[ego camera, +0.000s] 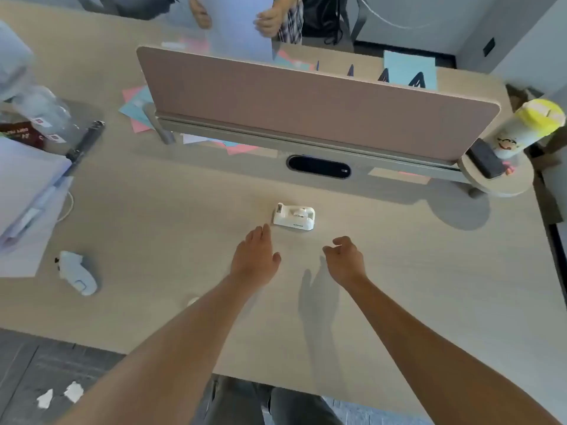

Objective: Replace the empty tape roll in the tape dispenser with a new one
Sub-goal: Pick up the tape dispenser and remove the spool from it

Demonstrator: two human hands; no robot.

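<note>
A small white tape dispenser (294, 216) stands on the light wooden desk (414, 286), in the middle, its cutter end to the left. A white hub shows in its cradle. My left hand (254, 256) hovers palm down just in front and left of the dispenser, fingers stretched out, holding nothing. My right hand (345, 259) hovers in front and right of it, fingers loosely curled and apart, also holding nothing. A small pale round object (193, 301) peeks out beside my left forearm; I cannot tell what it is.
A brown divider panel (306, 102) crosses the desk behind a black cable slot (319, 167). A white controller (76, 273) and papers (21, 194) lie left. A yellow-lidded cup (527, 127) stands on a round shelf at right. Another person's hands (270, 21) hold paper beyond the divider.
</note>
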